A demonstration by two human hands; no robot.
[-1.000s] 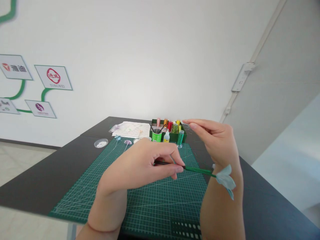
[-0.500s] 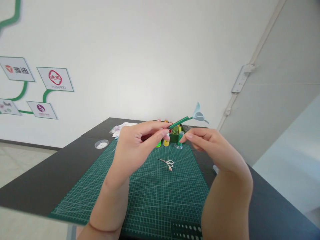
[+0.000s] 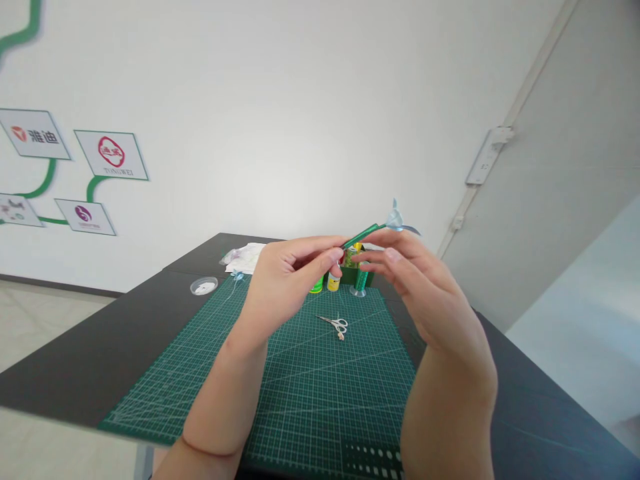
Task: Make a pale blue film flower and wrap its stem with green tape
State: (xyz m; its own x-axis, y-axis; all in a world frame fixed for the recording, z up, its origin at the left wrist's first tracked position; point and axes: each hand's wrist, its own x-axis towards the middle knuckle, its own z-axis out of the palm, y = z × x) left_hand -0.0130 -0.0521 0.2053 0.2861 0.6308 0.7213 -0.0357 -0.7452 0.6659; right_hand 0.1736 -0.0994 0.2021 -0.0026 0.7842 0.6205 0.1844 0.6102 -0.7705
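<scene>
My left hand (image 3: 290,283) is closed, its thumb and fingertips pinching the lower end of a green stem (image 3: 361,237). The stem slants up to the right above the table and carries an artificial flower (image 3: 395,219) with light blue petals. Just beneath the flower is my right hand (image 3: 427,283), its fingers apart and stretched toward the stem. One of its fingers reaches the upper stem; whether it touches is unclear. Nothing shows in that hand. Small white-handled scissors (image 3: 340,325) lie below on the green cutting mat (image 3: 320,387).
Behind my hands stand a green spool (image 3: 361,280), a small yellow-labelled bottle (image 3: 333,283) and a dark green box (image 3: 350,275) of supplies. To the left are a clear dish (image 3: 203,287) with white pieces, a white bag (image 3: 246,257) and a blue flower (image 3: 237,275) with a thread.
My right hand has opened from a pinch and moved up and left, closer to the stem. The flower has turned, and its petals face another way. My left hand keeps its hold.
</scene>
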